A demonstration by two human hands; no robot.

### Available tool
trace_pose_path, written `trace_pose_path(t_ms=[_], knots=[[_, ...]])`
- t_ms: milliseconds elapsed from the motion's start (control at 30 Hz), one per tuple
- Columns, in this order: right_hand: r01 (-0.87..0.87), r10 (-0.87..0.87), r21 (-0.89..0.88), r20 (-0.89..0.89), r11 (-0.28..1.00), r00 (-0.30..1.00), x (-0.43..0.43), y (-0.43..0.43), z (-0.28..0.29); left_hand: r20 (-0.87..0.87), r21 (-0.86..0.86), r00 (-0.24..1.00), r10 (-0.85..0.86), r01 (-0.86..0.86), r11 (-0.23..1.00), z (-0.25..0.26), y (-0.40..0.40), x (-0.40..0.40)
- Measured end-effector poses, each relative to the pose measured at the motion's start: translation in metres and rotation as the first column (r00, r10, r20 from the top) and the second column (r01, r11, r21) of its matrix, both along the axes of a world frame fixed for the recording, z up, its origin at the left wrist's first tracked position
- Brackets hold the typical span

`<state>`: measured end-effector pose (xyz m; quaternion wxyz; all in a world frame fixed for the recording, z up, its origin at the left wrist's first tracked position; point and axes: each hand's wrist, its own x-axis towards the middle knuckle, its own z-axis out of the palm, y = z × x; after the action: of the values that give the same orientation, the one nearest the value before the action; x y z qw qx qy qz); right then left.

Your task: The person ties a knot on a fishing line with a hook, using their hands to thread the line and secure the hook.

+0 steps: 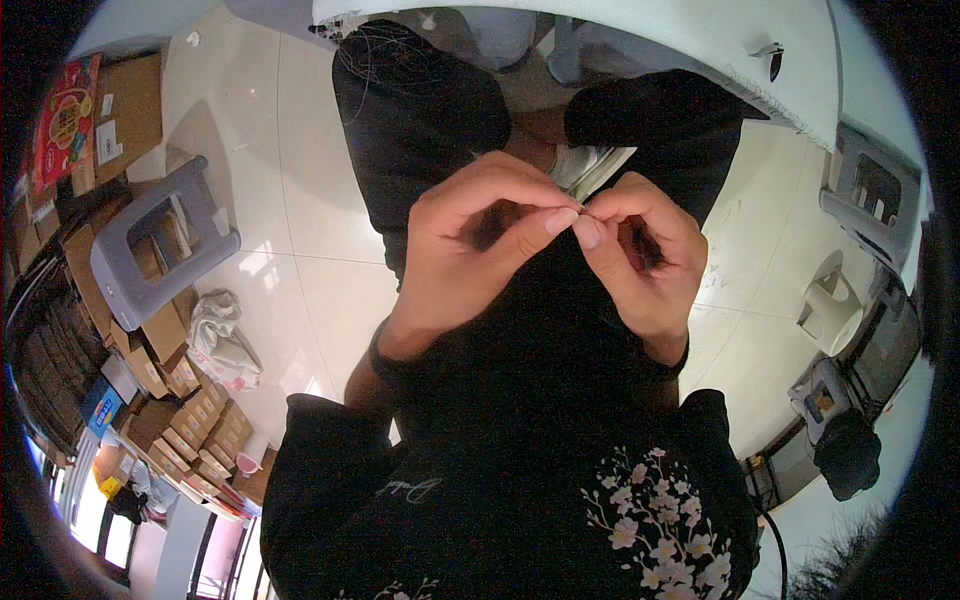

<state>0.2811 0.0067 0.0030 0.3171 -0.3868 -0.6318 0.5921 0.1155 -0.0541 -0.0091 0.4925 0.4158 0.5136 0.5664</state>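
My left hand (480, 240) and my right hand (645, 255) meet fingertip to fingertip above my lap. Thumb and forefinger of each hand pinch one tiny thing (583, 209) between them, too small and too covered to identify. Loose pale threads (382, 56) lie on the dark trousers over my left knee. Beyond my knees is a white cloth (675, 22) with a frayed edge, and a small pair of thread snips (775, 61) rests on its right part.
Grey plastic stools stand on the left (112, 262) and right (836, 202). A small white stool (832, 315) is at the right. Stacked cardboard boxes (195, 420) and a crumpled plastic bag (221, 337) lie on the tiled floor at the left.
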Motion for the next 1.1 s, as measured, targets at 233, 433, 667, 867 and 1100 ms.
trace_pose_path(t_ms=[233,433,667,867,1100], knots=[[0.095,-0.096,-0.021,-0.016,0.995,0.995,-0.002,-0.003,-0.002,-0.004,0.012,1.000,0.004,-0.004,1.000,0.000,0.000,-0.001],[0.046,-0.046,-0.057,-0.014,0.997,0.999,-0.001,-0.003,-0.001,-0.067,0.045,0.998,0.019,-0.016,0.999,-0.001,0.001,0.000],[0.037,-0.037,-0.003,-0.065,0.999,0.997,0.002,0.001,-0.002,-0.041,0.012,0.998,0.043,-0.042,0.999,0.004,0.001,0.000],[-0.076,0.076,-0.015,0.035,0.997,0.996,0.007,0.010,0.008,-0.198,0.047,0.977,-0.082,0.093,0.995,0.008,0.001,-0.013],[-0.076,0.074,0.014,0.075,0.997,0.994,0.006,0.012,0.010,-0.392,0.114,0.917,-0.071,0.125,0.986,0.010,0.004,-0.013]])
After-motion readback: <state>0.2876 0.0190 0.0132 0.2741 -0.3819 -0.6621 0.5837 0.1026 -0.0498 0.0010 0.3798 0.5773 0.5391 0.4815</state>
